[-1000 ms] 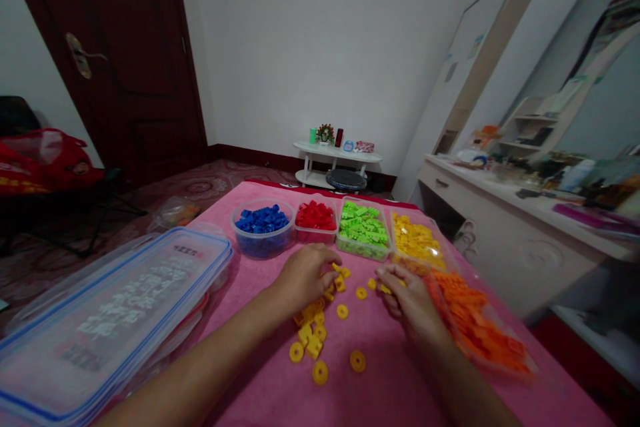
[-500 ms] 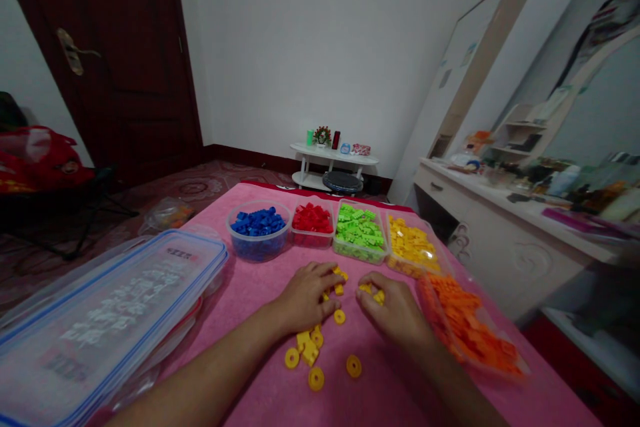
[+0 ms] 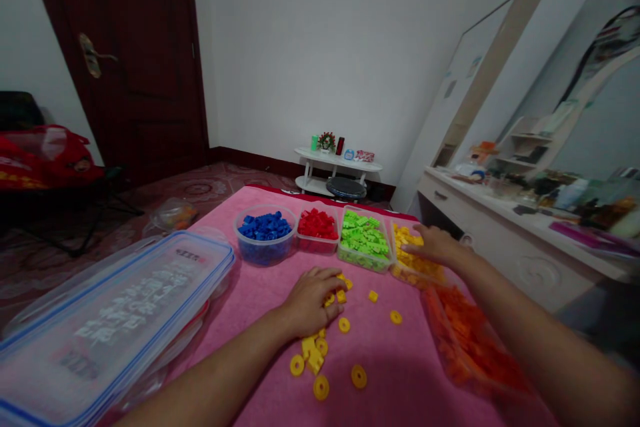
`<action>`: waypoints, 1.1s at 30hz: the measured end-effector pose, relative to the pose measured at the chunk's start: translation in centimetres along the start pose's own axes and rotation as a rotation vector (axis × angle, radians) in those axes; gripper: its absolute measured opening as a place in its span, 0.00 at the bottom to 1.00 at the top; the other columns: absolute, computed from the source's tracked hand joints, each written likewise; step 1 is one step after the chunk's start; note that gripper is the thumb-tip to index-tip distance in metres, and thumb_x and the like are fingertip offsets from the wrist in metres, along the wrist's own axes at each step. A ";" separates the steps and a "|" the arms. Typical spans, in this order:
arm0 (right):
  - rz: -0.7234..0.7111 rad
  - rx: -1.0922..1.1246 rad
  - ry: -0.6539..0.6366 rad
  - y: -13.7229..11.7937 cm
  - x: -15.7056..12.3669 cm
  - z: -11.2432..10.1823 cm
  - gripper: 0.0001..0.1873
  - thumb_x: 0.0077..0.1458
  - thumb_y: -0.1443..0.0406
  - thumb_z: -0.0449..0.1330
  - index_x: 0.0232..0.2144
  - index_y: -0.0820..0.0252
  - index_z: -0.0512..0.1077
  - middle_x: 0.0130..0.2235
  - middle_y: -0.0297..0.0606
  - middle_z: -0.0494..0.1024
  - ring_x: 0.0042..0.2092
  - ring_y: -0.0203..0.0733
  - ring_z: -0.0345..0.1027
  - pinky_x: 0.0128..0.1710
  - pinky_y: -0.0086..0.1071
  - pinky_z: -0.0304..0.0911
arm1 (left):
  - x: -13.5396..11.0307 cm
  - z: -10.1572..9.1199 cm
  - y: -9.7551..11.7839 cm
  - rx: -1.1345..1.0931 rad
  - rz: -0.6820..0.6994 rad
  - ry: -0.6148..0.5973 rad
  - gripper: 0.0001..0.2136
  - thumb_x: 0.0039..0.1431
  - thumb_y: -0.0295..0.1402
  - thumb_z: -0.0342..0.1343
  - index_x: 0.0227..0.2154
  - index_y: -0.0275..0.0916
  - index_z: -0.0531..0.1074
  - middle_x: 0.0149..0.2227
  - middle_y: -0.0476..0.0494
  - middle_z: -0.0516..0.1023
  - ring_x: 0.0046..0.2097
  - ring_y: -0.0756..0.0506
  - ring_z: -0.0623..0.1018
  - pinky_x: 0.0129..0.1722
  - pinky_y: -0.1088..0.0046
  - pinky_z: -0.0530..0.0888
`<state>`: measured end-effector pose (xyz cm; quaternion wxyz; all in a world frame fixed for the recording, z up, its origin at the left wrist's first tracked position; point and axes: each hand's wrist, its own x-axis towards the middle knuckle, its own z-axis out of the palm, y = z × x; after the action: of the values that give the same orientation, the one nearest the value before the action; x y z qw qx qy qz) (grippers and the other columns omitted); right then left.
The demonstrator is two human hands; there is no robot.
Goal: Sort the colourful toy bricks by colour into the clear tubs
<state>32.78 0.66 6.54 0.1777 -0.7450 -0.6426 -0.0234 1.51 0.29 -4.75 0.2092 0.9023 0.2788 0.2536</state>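
My left hand (image 3: 314, 302) rests on the pink cloth, its fingers and thumb curled round several small yellow building blocks (image 3: 341, 295). Part of that group is hidden under the fingers. My right hand (image 3: 436, 245) is over the clear box of yellow blocks (image 3: 417, 273) at the back right, thumb and fingers apart. Nothing shows clearly held in it. Yellow wheels (image 3: 359, 376) and joined yellow blocks (image 3: 313, 355) lie near my left wrist. One yellow block (image 3: 373, 295) and another yellow wheel (image 3: 396, 317) lie between my hands.
A round tub of blue blocks (image 3: 265, 250), a box of red blocks (image 3: 318, 243) and a box of green blocks (image 3: 365, 257) line the back. Orange blocks fill a box (image 3: 475, 347) under my right forearm. Stacked clear lids (image 3: 135, 320) lie at left.
My right hand has moved from the middle of the cloth, where it held yellow pieces, out to the yellow box. A block and a wheel now show where it was. My left hand stays put.
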 end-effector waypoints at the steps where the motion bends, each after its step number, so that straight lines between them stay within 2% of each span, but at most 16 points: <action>1: -0.003 -0.067 -0.017 -1.2 -0.6 0.2 0.21 0.39 0.59 0.67 0.39 0.57 0.74 0.41 0.48 0.77 0.44 0.59 0.69 0.41 0.47 0.60 | 0.0 0.0 0.0 -0.004 0.000 0.000 0.19 0.54 0.39 0.56 0.50 0.47 0.70 0.58 0.46 0.66 0.55 0.41 0.66 0.55 0.60 0.63; 4: -0.052 -0.197 -0.124 -5.6 -3.1 1.0 0.19 0.44 0.61 0.63 0.41 0.56 0.74 0.43 0.46 0.77 0.44 0.55 0.70 0.40 0.40 0.59 | 0.1 -0.1 0.1 -0.012 -0.002 -0.003 0.20 0.53 0.39 0.57 0.50 0.46 0.70 0.58 0.45 0.66 0.55 0.41 0.67 0.55 0.59 0.63; 6: -0.053 -0.197 -0.207 -8.0 -5.0 2.1 0.13 0.44 0.61 0.63 0.35 0.55 0.76 0.36 0.43 0.78 0.38 0.50 0.72 0.34 0.36 0.58 | 0.1 -0.1 0.1 -0.018 -0.009 -0.002 0.20 0.53 0.38 0.57 0.50 0.46 0.70 0.58 0.44 0.67 0.55 0.41 0.67 0.55 0.59 0.63; 9: 0.019 -0.216 -0.279 -9.5 -7.5 4.6 0.13 0.44 0.59 0.63 0.34 0.56 0.76 0.35 0.43 0.78 0.36 0.48 0.71 0.31 0.34 0.54 | 0.1 -0.1 0.1 -0.028 -0.021 0.005 0.20 0.52 0.38 0.58 0.50 0.45 0.70 0.58 0.43 0.67 0.56 0.41 0.67 0.56 0.60 0.62; 13: 0.024 -0.142 -0.211 -8.6 -9.0 7.1 0.10 0.45 0.64 0.62 0.34 0.58 0.73 0.37 0.42 0.78 0.38 0.45 0.70 0.32 0.31 0.52 | 0.0 0.0 0.2 -0.027 -0.015 0.007 0.20 0.52 0.38 0.58 0.50 0.45 0.70 0.58 0.44 0.67 0.55 0.41 0.67 0.56 0.60 0.62; 15: 0.016 -0.090 -0.200 -8.1 -9.1 6.9 0.06 0.45 0.66 0.61 0.31 0.58 0.72 0.35 0.39 0.77 0.37 0.42 0.69 0.31 0.30 0.50 | 0.0 -0.1 0.3 -0.020 -0.013 0.004 0.20 0.52 0.38 0.57 0.50 0.46 0.70 0.58 0.44 0.67 0.55 0.41 0.67 0.56 0.59 0.62; 18: 0.043 -0.130 -0.201 -7.6 -8.9 5.3 0.04 0.46 0.66 0.59 0.28 0.57 0.73 0.32 0.38 0.77 0.34 0.41 0.69 0.28 0.30 0.48 | 0.0 -0.2 0.4 -0.005 -0.010 -0.005 0.20 0.53 0.39 0.56 0.51 0.45 0.70 0.58 0.44 0.66 0.56 0.40 0.67 0.55 0.58 0.62; 21: 0.055 -0.195 -0.261 -7.0 -9.0 4.5 0.03 0.43 0.66 0.61 0.26 0.57 0.73 0.31 0.39 0.77 0.33 0.42 0.68 0.28 0.31 0.46 | 0.1 -0.2 0.5 -0.004 -0.006 -0.006 0.20 0.53 0.39 0.56 0.50 0.45 0.70 0.58 0.43 0.67 0.55 0.40 0.67 0.55 0.58 0.62; 25: 0.039 -0.172 -0.364 -6.0 -9.6 5.6 0.04 0.39 0.69 0.61 0.24 0.59 0.71 0.32 0.40 0.76 0.33 0.40 0.67 0.27 0.30 0.47 | 0.1 0.1 0.4 -0.057 -0.006 0.034 0.18 0.51 0.35 0.58 0.47 0.43 0.72 0.55 0.43 0.69 0.54 0.41 0.68 0.55 0.61 0.64; 29: 0.027 -0.161 -0.362 -5.8 -9.8 6.4 0.09 0.39 0.75 0.57 0.25 0.60 0.71 0.32 0.40 0.76 0.33 0.40 0.67 0.27 0.29 0.47 | 0.3 0.4 0.2 -0.162 -0.002 0.074 0.15 0.48 0.29 0.58 0.42 0.41 0.75 0.49 0.43 0.72 0.49 0.44 0.71 0.51 0.68 0.67; 33: 0.037 -0.207 -0.368 -6.0 -9.9 6.3 0.10 0.39 0.76 0.55 0.25 0.60 0.71 0.33 0.42 0.77 0.35 0.43 0.68 0.28 0.30 0.48 | 0.4 0.6 0.4 -0.203 -0.033 0.081 0.14 0.45 0.26 0.57 0.38 0.40 0.76 0.44 0.43 0.72 0.42 0.47 0.72 0.42 0.73 0.70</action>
<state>24.01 -6.15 -0.56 -0.0199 -0.7627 -0.6445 0.0504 2.29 0.12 -4.90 0.2921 0.8608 0.2749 0.3133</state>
